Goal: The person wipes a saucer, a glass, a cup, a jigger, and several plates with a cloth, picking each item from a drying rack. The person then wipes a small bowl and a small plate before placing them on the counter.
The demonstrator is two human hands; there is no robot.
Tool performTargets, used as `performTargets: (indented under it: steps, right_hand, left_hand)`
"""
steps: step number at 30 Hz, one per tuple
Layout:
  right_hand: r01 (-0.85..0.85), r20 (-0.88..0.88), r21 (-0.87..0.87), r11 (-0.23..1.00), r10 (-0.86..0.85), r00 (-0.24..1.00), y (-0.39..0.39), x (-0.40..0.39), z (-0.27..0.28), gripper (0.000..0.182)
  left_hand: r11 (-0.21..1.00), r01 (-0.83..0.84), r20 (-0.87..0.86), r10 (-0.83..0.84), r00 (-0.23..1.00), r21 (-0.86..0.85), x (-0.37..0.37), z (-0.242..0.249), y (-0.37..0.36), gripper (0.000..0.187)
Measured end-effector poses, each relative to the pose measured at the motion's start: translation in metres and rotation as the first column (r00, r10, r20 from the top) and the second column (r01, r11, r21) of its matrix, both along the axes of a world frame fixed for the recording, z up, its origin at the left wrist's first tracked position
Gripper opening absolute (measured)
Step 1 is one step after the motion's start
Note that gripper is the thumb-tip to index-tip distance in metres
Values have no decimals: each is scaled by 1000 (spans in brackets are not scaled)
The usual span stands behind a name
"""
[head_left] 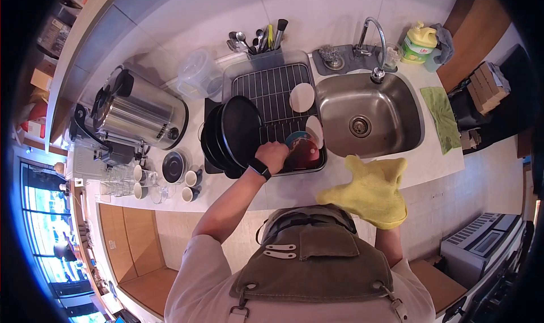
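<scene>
My left hand, with a black watch on the wrist, reaches into the front of the dish rack, its fingers closed at the edge of a red and teal dish. Black pans lean at the rack's left side, just beyond this hand. A white dish and another pale one stand in the rack. A yellow cloth drapes over my right hand in front of the sink, hiding its fingers.
The steel sink and its faucet are at the right, beside a green cloth. A large metal urn, cups and glasses stand at the left. Utensils rise behind the rack.
</scene>
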State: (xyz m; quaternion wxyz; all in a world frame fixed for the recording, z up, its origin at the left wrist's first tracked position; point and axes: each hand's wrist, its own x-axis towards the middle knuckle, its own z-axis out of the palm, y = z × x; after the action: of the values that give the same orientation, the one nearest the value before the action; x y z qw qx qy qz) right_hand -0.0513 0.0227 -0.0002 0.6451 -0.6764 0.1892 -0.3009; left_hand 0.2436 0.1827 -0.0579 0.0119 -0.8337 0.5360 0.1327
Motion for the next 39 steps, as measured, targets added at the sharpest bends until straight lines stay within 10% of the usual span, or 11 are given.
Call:
performTargets:
  steps: [5, 9, 12, 15, 16, 17, 20, 25, 39]
  right_hand:
    - [18, -68, -74, 997, -23, 997, -10, -3, -3, 36]
    - [122, -92, -228, 966, -146, 985, -20, -6, 1, 33]
    - [249, -90, -448, 859, -320, 943, -28, -11, 8, 31]
    - [359, -79, -603, 712, -501, 862, -31, -19, 14, 30]
    - [385, -84, -614, 689, -542, 836, -30, -20, 12, 29]
    - [445, -111, -419, 792, -531, 840, -29, -23, 0, 26]
    - [-283, -379, -906, 316, -902, 205, -30, 5, 43, 14]
    - [-92, -330, -941, 325, -828, 453, -17, -8, 50, 18]
    - [-210, -273, -962, 176, -688, 672, 67, 8, 75, 29]
  left_hand:
    - [988, -43, 32, 39, 999, 148, -10, 55, -15, 23]
    - [900, 114, 36, -109, 993, -421, -26, 150, -47, 30]
    - [737, -80, -341, -211, 916, -671, -36, 201, -80, 29]
    - [608, -438, -737, -423, 527, -662, -40, 170, -112, 22]
    - [647, -205, -479, -281, 831, -735, -37, 140, -125, 21]
    - [676, -159, -409, -227, 884, -719, -44, 117, -127, 21]
    - [617, -232, -485, -281, 828, -752, -74, 85, -129, 22]
    - [549, -486, -734, -521, 437, -679, -109, 82, -118, 26]
    - [529, -574, -750, -612, 253, -625, -107, 118, -15, 28]
